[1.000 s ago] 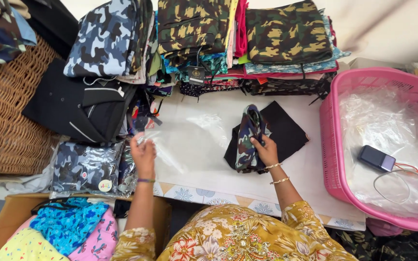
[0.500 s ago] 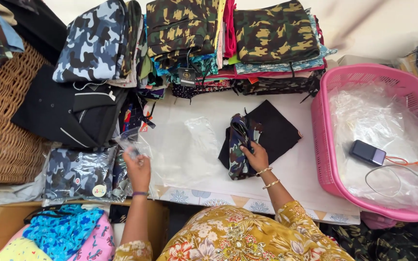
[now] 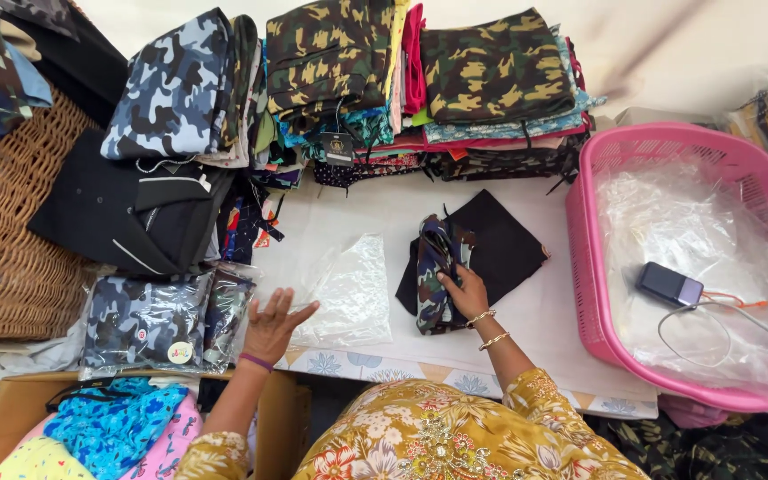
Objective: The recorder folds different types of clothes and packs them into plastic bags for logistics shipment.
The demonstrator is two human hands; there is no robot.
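My left hand (image 3: 273,327) hovers with fingers spread over the near table edge, holding nothing, beside a clear plastic bag (image 3: 344,289) lying flat on the white table (image 3: 544,311). My right hand (image 3: 467,293) presses on a folded dark camouflage garment (image 3: 433,271) that lies on top of a black cloth (image 3: 495,249). Both hands stay close to the table's front edge.
Stacks of folded camouflage clothes (image 3: 340,62) line the far side. A pink basket (image 3: 597,293) on the right holds plastic bags and a dark phone (image 3: 668,286) with a cable. Left are a wicker basket (image 3: 2,240), a black garment (image 3: 126,213) and bagged clothes (image 3: 148,322).
My left hand let go of the clear bag, which now lies flat on the table, and drew back toward me with fingers spread. My right hand stays on the folded garment.
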